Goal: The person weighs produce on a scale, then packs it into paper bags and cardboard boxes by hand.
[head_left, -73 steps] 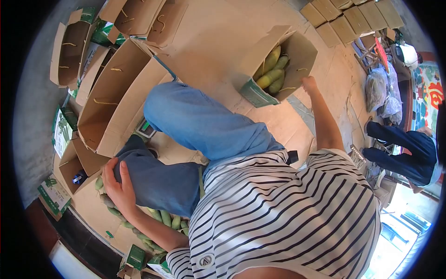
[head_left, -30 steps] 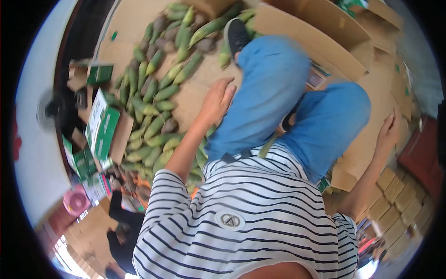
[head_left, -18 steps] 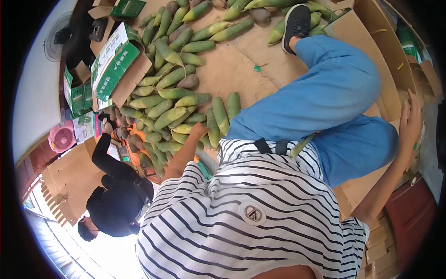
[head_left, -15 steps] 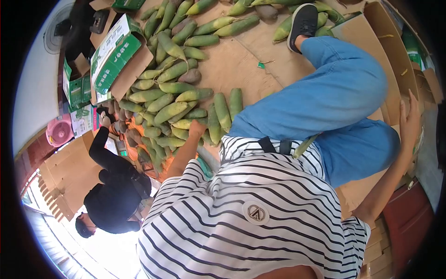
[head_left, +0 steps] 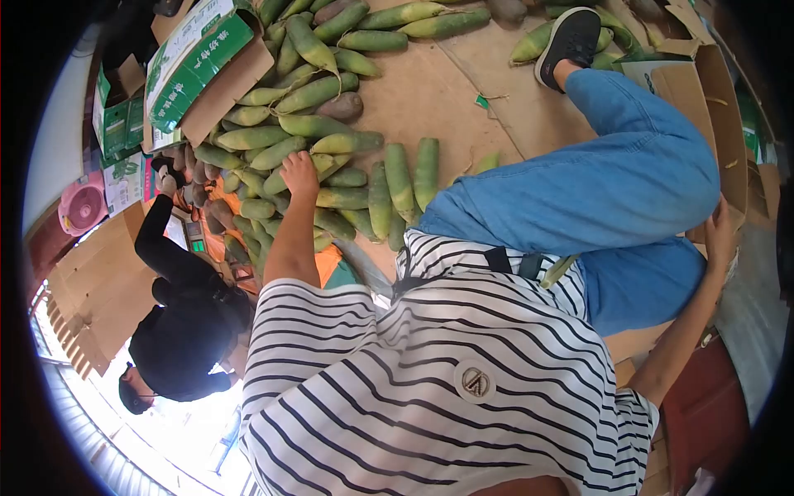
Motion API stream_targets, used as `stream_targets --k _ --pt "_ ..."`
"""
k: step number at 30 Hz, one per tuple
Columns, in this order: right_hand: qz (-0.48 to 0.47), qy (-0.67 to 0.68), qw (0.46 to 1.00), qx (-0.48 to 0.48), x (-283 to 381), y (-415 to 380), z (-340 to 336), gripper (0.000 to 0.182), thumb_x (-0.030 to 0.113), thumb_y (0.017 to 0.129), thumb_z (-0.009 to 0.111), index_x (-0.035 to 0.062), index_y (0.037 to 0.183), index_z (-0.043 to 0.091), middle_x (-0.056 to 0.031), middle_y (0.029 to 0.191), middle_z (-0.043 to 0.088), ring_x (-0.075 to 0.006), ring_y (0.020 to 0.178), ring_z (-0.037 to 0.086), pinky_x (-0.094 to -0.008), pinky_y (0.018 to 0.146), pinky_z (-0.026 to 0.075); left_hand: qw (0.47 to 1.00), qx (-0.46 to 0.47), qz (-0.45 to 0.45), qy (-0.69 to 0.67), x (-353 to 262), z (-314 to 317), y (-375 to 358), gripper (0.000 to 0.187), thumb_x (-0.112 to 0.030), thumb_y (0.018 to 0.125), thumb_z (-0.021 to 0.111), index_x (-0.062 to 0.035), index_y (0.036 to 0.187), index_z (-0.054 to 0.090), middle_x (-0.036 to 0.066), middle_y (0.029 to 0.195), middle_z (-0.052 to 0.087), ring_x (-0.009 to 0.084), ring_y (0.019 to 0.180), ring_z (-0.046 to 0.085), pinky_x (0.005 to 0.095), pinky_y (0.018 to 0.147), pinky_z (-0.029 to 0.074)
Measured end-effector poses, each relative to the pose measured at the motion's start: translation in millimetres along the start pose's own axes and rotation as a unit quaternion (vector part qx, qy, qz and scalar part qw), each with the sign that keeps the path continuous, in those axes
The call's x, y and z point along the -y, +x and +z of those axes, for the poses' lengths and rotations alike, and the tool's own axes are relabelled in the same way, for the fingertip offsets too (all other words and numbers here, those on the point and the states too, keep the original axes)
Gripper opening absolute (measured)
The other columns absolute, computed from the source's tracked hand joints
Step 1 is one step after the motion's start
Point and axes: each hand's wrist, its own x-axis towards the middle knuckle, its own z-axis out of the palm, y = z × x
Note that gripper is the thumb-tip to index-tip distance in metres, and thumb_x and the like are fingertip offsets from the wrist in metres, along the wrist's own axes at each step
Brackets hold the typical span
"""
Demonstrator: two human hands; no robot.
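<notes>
My left hand (head_left: 299, 175) is over the pile of long green radishes (head_left: 314, 126), its fingers curled on one green radish (head_left: 334, 164) that is partly hidden beneath it. Several more radishes lie close around that hand, and a few stand side by side (head_left: 399, 180) near my hip. Beyond my bent knee, my right hand (head_left: 719, 231) is at the near end of an open cardboard box (head_left: 721, 124). Its fingers are bent against the cardboard, partly hidden by the knee.
Brown cardboard (head_left: 430, 91) covers the floor. A green-and-white carton (head_left: 207, 66) stands at upper left, near a pink fan (head_left: 83, 204). A person in black (head_left: 178, 331) crouches at left, one hand near a darker heap of roots. My shoe (head_left: 569, 48) rests by more radishes.
My left hand has moved forward from the near edge of the pile onto its middle. My right hand has come back toward me, fingers less stretched, and the box has shifted slightly nearer.
</notes>
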Motion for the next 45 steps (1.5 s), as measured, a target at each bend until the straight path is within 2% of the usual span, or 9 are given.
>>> stream_targets --k 8,13,17,22,29,32,39,43,45 --pt "0.002 0.120 0.991 0.053 2 8 -1 0.047 0.013 0.089 0.050 0.0003 0.133 0.039 -0.0159 0.128 0.050 -0.0248 0.119 0.048 -0.0323 0.100 0.035 0.959 -0.156 0.034 -0.232 -60 -63 0 0.057 -0.031 0.061 0.078 -0.0076 0.107 0.053 0.012 0.106 0.052 0.0328 0.099 0.051 0.0439 0.078 0.045" --pt "-0.006 0.037 0.998 0.043 19 2 -6 0.047 0.012 0.088 0.051 0.0010 0.133 0.040 -0.0155 0.127 0.052 -0.0238 0.118 0.050 -0.0316 0.098 0.036 0.824 -0.202 -0.048 -0.528 -163 -125 7 0.057 -0.037 0.071 0.071 -0.0010 0.109 0.048 0.017 0.105 0.052 0.0364 0.098 0.051 0.0469 0.083 0.042" --pt "-0.018 0.054 0.998 0.035 13 0 -4 0.048 0.013 0.088 0.051 0.0026 0.133 0.039 -0.0149 0.125 0.054 -0.0234 0.116 0.051 -0.0317 0.096 0.037 0.851 -0.244 0.069 -0.460 -173 -102 -48 0.071 -0.039 0.071 0.071 0.0015 0.122 0.043 0.020 0.116 0.050 0.0367 0.107 0.047 0.0464 0.089 0.039" --pt "-0.011 0.039 0.999 0.026 2 0 -4 0.049 0.013 0.087 0.051 0.0044 0.134 0.039 -0.0148 0.125 0.054 -0.0240 0.115 0.052 -0.0309 0.096 0.038 0.898 0.006 -0.101 -0.428 -130 11 -134 0.076 -0.044 0.069 0.073 0.0034 0.120 0.042 0.025 0.118 0.050 0.0379 0.106 0.050 0.0452 0.088 0.042" --pt "0.006 0.041 0.999 0.029 14 -2 -6 0.049 0.016 0.088 0.052 0.0058 0.134 0.039 -0.0147 0.127 0.052 -0.0247 0.118 0.050 -0.0309 0.096 0.037 0.641 0.215 -0.181 -0.714 -124 77 -139 0.076 -0.047 0.069 0.076 0.0067 0.114 0.046 0.022 0.106 0.060 0.0296 0.095 0.060 0.0380 0.083 0.048" --pt "-0.014 0.045 0.999 0.024 2 1 -2 0.049 0.017 0.088 0.053 0.0056 0.134 0.039 -0.0148 0.126 0.052 -0.0256 0.118 0.050 -0.0317 0.097 0.037 0.569 0.216 -0.219 -0.763 -128 20 -136 0.070 -0.045 0.070 0.075 0.0064 0.112 0.051 0.019 0.106 0.061 0.0253 0.095 0.060 0.0352 0.080 0.048" --pt "0.006 0.100 0.994 0.037 9 2 -3 0.049 0.016 0.088 0.052 0.0032 0.134 0.039 -0.0163 0.127 0.052 -0.0248 0.119 0.049 -0.0320 0.098 0.036 0.633 0.177 -0.104 -0.746 -184 -21 -35 0.058 -0.040 0.077 0.071 0.0042 0.111 0.056 0.013 0.096 0.063 0.0214 0.083 0.062 0.0314 0.071 0.050" --pt "0.011 0.077 0.996 0.034 33 -7 -8 0.049 0.014 0.089 0.053 0.0015 0.134 0.038 -0.0155 0.128 0.051 -0.0235 0.119 0.049 -0.0319 0.099 0.037 0.513 0.090 -0.002 -0.854 -201 -140 13 0.053 -0.041 0.080 0.068 0.0015 0.109 0.056 0.013 0.105 0.061 0.0227 0.093 0.057 0.0325 0.077 0.047" --pt "0.003 0.068 0.997 0.036 35 -9 -9 0.049 0.013 0.089 0.052 0.0015 0.134 0.039 -0.0155 0.128 0.051 -0.0236 0.119 0.049 -0.0321 0.098 0.037 0.532 0.043 0.031 -0.845 -186 -150 21 0.052 -0.043 0.080 0.067 0.0015 0.107 0.057 0.010 0.095 0.062 0.0203 0.084 0.059 0.0317 0.073 0.047"
